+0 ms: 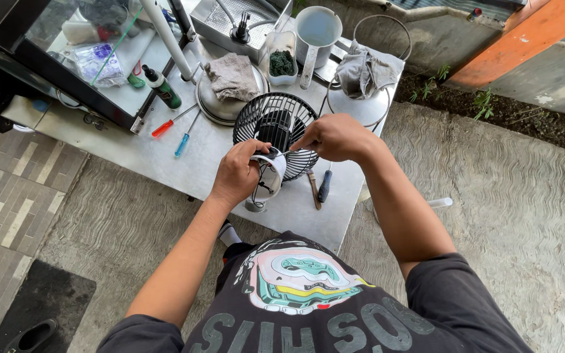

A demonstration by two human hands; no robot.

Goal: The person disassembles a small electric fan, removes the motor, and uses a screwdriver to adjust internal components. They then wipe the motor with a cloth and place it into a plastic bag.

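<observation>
Screwdrivers (176, 124) left of small fan (274, 127).

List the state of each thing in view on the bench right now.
Fan: grille on, base shell open, wires out.
Left hand: gripping the white base.
Right hand: pinching a thin tool at the base.
Red screwdriver: lying loose.
Blue screwdriver: lying loose.
Cup: upright.

We see a small black desk fan (274, 131) lying on the bench, its wire grille facing up, white rear housing (271, 175) toward us with loose wires.
</observation>
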